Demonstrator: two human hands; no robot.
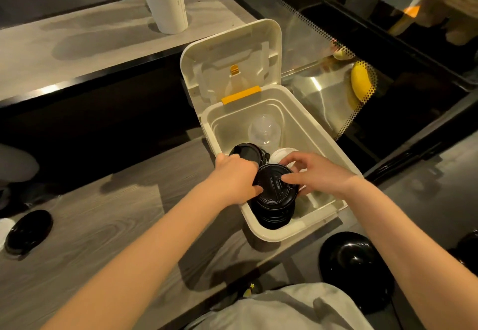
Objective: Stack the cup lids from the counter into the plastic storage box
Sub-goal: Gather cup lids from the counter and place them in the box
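Judging by the box (284, 232), how far along is this?

Well under way, I'd say. Its flap (232, 52) stands open. Inside are a short black stack (245, 151) by the left wall, a white lid (279, 154), a clear domed lid (264, 131) toward the far end, and a taller stack (274, 215) of black lids in the near corner.

And the hands?

Both are on 1 black lid (274, 187) at the top of that taller stack. The left hand (234, 179) curls its fingers round the lid's left rim. The right hand (315, 174) pinches the right side, with a forefinger lying across the top (whether the lid has seated on the one below, I cannot tell).

What is left?

At least 1 loose lid (28, 230) lies on the counter (103, 226) at the far left, well apart from the box. A dark round thing (353, 257) shows at the lower right and looks like another lid, though I can't be sure, nor whether it rests on the counter. So this one wants pressing home and letting go, then a few more trips
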